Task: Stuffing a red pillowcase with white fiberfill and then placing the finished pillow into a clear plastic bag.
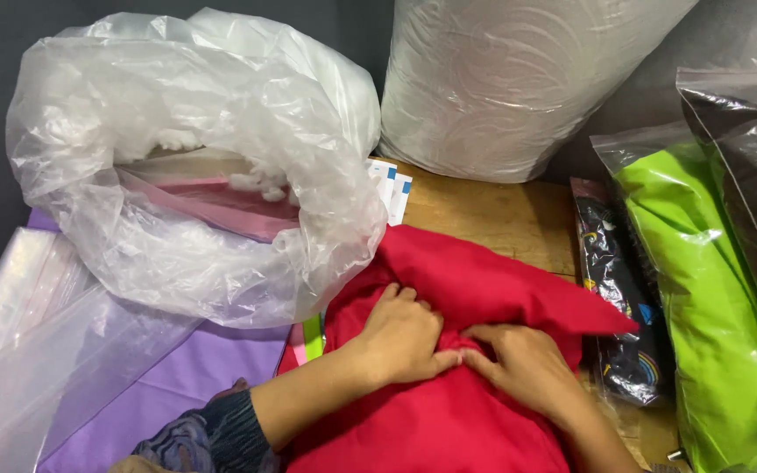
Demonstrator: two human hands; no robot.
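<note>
A red fabric cushion cover (475, 289) lies on the wooden table in front of me, puffed up. My left hand (403, 337) presses down on its middle, fingers bunched into the cloth. My right hand (523, 363) rests right beside it, fingertips pinching the same fold of red fabric where the two hands meet. Just to the left stands a large clear plastic bag (194, 166), its mouth open toward the cushion, with bits of white stuffing (251, 182) inside.
A big white wrapped roll (510, 79) stands at the back. Bagged green fabric (703, 298) and a dark patterned pack (619, 289) lie at the right. Purple cloth (186, 377) and clear plastic sheets (37, 333) cover the left. Bare wooden table (492, 210) shows behind the cushion.
</note>
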